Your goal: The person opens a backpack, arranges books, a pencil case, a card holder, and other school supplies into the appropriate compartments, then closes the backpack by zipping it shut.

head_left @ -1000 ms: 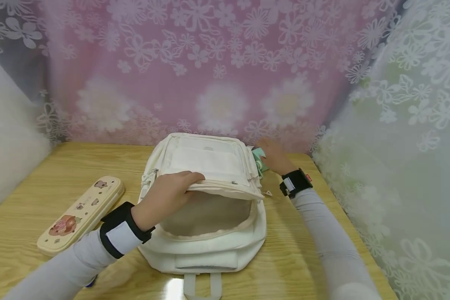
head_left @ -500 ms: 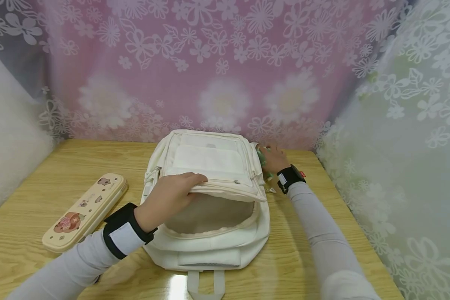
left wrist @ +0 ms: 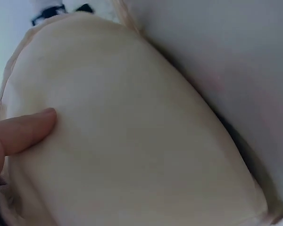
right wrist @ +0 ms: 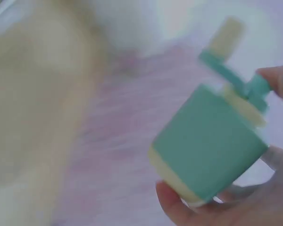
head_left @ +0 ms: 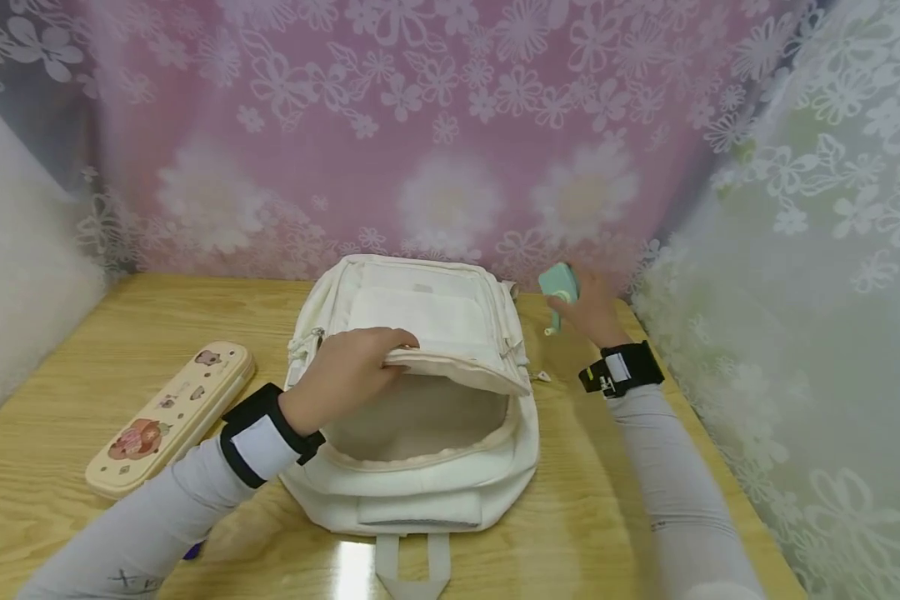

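A white backpack (head_left: 420,312) lies on the table with its main compartment unzipped toward the person. My left hand (head_left: 348,367) pinches the edge of its top flap and holds the mouth raised; in the left wrist view the thumb (left wrist: 30,129) presses on the cream cloth. Off the bag's far right corner, my right hand (head_left: 596,304) grips a mint-green pencil sharpener (head_left: 558,283) with a crank handle. In the right wrist view the boxy green sharpener (right wrist: 210,141) sits tilted between thumb and fingers, its cream-tipped crank sticking up.
A long cream pencil case (head_left: 168,417) with cartoon prints lies left of the bag on the wooden table (head_left: 592,483). A small blue thing (head_left: 193,550) shows by the left sleeve. A flowered pink curtain (head_left: 450,150) hangs behind, a pale one (head_left: 817,292) at the right.
The right hand has drawn the pencil sharpener away from the bag's right side, out to the right. The left hand keeps its hold on the flap, lifting it slightly.
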